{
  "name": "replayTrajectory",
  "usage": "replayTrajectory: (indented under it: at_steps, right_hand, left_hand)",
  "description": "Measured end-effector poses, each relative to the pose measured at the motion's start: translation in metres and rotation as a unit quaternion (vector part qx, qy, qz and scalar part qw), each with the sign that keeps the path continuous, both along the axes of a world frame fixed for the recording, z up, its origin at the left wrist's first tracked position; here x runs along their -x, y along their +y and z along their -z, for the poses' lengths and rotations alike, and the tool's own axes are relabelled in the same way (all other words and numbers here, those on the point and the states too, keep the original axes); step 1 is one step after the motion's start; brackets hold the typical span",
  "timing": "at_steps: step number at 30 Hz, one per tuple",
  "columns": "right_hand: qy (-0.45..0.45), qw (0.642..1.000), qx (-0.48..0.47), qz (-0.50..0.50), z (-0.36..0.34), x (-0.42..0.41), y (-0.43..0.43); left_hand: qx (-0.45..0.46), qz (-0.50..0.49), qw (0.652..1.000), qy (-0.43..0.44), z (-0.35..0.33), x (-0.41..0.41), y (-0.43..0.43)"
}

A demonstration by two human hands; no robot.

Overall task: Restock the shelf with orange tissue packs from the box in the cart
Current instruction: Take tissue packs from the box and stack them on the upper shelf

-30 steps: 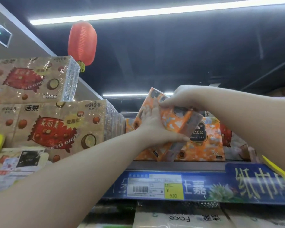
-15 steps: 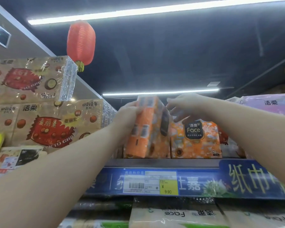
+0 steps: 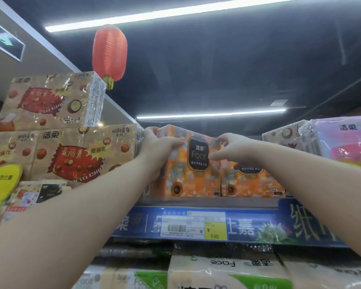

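Note:
An orange tissue pack (image 3: 188,176) with a dark "Face" label stands upright on the top shelf (image 3: 206,202), its front facing me. My left hand (image 3: 158,149) grips its upper left corner and side. My right hand (image 3: 233,149) rests on its upper right corner, fingers touching the label edge. A second orange tissue pack (image 3: 252,182) stands right beside it on the shelf, partly hidden by my right hand. The cart and box are out of view.
Tan tissue packs with red bursts (image 3: 75,155) are stacked at left, pink-purple packs (image 3: 346,142) at right. A blue shelf strip carries a price tag (image 3: 194,226). More packs (image 3: 227,270) fill the shelf below. A red lantern (image 3: 109,52) hangs overhead.
The orange pack has been turned from side-on to front-facing and now stands square on the shelf beside the other pack. Both hands have shifted to its upper corners.

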State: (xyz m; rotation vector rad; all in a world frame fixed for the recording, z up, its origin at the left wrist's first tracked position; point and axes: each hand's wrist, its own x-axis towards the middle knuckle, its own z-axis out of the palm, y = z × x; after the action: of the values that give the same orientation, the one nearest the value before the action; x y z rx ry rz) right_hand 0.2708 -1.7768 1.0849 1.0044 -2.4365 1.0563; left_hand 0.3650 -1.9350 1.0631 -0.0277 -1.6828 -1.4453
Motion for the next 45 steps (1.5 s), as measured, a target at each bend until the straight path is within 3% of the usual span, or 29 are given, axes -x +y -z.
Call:
replayTrajectory:
  at_steps: [4, 8, 12, 16, 19, 21, 24, 26, 27, 29, 31, 45]
  right_hand:
    - [-0.034, 0.998, 0.031, -0.035, 0.000, 0.009, 0.016]
    - [-0.006, 0.999, 0.001, -0.048, -0.006, 0.012, 0.030]
    - [0.006, 0.999, 0.030, -0.039, -0.012, 0.011, 0.031]
    - [0.008, 0.999, 0.028, -0.027, -0.012, 0.011, 0.029]
    - [0.027, 0.999, 0.034, -0.013, -0.012, 0.011, 0.027]
    - [0.042, 0.998, 0.042, -0.001, -0.012, 0.010, 0.023]
    - [0.054, 0.998, 0.040, 0.018, -0.009, 0.011, 0.010]
    - [0.057, 0.997, 0.029, 0.034, -0.008, 0.013, 0.000]
    - [0.059, 0.997, 0.022, 0.040, -0.008, 0.013, -0.006]
    - [0.064, 0.997, 0.009, 0.050, -0.010, 0.014, -0.018]
    - [0.074, 0.995, -0.008, 0.064, -0.010, 0.014, -0.028]
    - [0.130, 0.979, -0.088, 0.129, -0.013, 0.022, -0.042]
  left_hand:
    - [-0.035, 0.079, 0.996, 0.003, -0.001, 0.000, -0.001]
    - [-0.011, 0.080, 0.997, -0.009, -0.004, 0.010, 0.003]
    - [0.048, -0.027, 0.997, -0.051, -0.006, 0.018, 0.007]
    - [0.199, -0.161, 0.965, -0.052, -0.015, 0.015, 0.013]
    - [0.339, -0.238, 0.909, 0.037, -0.030, -0.002, 0.016]
    - [0.423, -0.299, 0.852, 0.070, -0.041, -0.017, 0.011]
    - [0.498, -0.420, 0.758, 0.022, -0.054, -0.035, -0.007]
    - [0.494, -0.471, 0.728, -0.066, -0.056, -0.044, -0.021]
    - [0.479, -0.474, 0.729, -0.117, -0.055, -0.047, -0.028]
    - [0.432, -0.440, 0.765, -0.184, -0.051, -0.050, -0.042]
    - [0.403, -0.418, 0.790, -0.197, -0.047, -0.049, -0.050]
    - [0.419, -0.455, 0.769, -0.161, -0.046, -0.042, -0.061]
